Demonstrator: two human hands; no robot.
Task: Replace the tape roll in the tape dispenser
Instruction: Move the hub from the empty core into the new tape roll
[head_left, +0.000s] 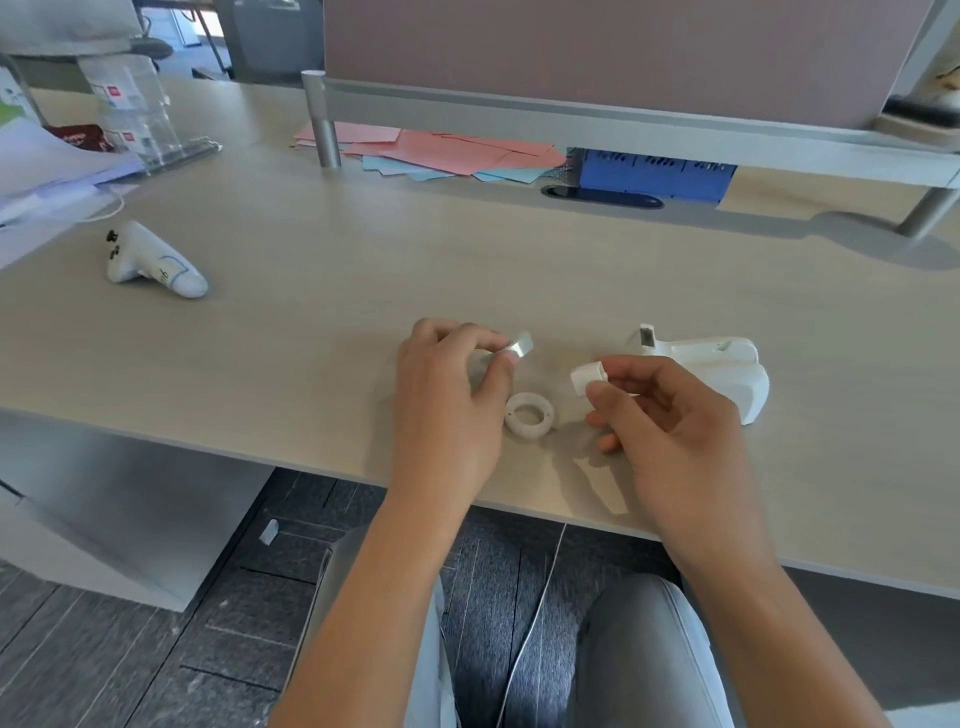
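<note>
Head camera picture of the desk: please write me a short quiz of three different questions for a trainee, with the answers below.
1. True or false: the white plastic tape dispenser lies on the light wooden desk with no hand touching it.
2. What lies on the desk between the two hands?
A) scissors B) a white tape ring C) a pen
3. Fill in: the right hand pinches a small white ______ piece.

Key
1. True.
2. B, the white tape ring.
3. Plastic, a small white plastic piece; the left hand pinches a small shiny object, too small to identify.
</note>
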